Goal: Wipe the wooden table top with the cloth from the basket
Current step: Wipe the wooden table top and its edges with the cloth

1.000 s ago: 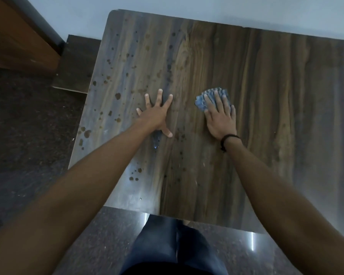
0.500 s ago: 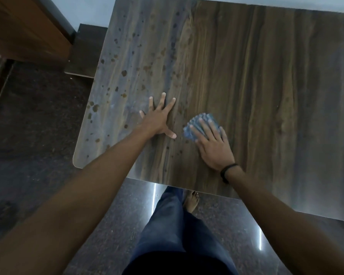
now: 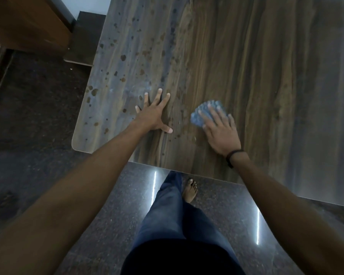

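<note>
Right hand (image 3: pixel 220 133) presses a soft, limp blue cloth (image 3: pixel 202 113) flat at frame centre; left hand (image 3: pixel 153 116), fingers spread, braces on the spotted bench (image 3: pixel 266 76).

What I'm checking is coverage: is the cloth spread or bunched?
Bunched: the cloth is a small wad pressed under the right hand.

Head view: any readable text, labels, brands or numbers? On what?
None: no text shows anywhere in this view.
Brown wooden table top: only grain and dark spots.
Blue textured cloth under the right hand: a bumpy pattern, no lettering.
Black wristband: no marking can be made out.
</note>
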A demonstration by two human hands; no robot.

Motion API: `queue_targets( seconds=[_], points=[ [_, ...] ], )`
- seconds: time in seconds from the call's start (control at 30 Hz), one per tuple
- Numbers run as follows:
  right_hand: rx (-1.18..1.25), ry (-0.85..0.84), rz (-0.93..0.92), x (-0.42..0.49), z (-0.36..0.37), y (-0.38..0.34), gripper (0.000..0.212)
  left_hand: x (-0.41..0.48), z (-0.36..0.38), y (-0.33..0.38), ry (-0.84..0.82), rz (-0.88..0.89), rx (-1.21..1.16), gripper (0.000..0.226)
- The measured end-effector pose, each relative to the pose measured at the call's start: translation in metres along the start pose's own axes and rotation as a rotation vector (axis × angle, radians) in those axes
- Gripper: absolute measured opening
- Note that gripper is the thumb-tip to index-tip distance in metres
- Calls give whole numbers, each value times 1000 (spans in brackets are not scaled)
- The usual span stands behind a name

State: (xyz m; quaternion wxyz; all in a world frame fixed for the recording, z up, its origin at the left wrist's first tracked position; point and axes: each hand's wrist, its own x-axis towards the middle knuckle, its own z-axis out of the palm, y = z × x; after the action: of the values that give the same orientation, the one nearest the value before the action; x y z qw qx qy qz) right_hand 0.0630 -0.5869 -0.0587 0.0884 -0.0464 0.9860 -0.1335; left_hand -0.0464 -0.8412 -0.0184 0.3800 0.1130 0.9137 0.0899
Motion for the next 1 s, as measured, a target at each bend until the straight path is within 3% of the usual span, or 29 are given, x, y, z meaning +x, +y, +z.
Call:
queue_targets(
  seconds=[0.1, 0.23, 0.3, 0.43, 0.47, 0.57, 0.63, 0.77, 0.8, 0.93, 1.0],
  points=[
    [81, 41, 190, 8, 3, -23, 53, 0, -1, 2, -22, -11, -4, 140],
    [-74, -57, -280, -50, 23, -32, 53, -1, 0, 2, -12, -21, -8, 141],
    [-105, -69, -381, -36, 15, -10, 51, -1, -1, 3, 0, -22, -8, 141],
    [31, -26, 50, -4, 2, -17, 52, -4, 1, 3, 19, -23, -11, 139],
    [22, 0, 58, -13, 8, -28, 53, -6, 3, 3, 31, -26, -8, 138],
    [-68, -66, -278, -65, 27, -34, 54, -16, 12, 2, 43, -41, -22, 140],
    [-95, -77, -390, -69, 23, -16, 52, -22, 19, -2, 33, -46, -24, 141],
    [41, -5, 67, -46, 16, -26, 53, -28, 28, -10, 41, -39, -23, 141],
    [31, 18, 83, -53, 22, -38, 54, -29, 29, -10, 46, -38, -25, 140],
    [-68, -35, -334, -109, 41, -39, 54, -30, 27, -8, 48, -43, -30, 140],
    [-37, 10, -243, -109, 38, -27, 53, -32, 27, -6, 55, -51, -35, 139]
  ],
)
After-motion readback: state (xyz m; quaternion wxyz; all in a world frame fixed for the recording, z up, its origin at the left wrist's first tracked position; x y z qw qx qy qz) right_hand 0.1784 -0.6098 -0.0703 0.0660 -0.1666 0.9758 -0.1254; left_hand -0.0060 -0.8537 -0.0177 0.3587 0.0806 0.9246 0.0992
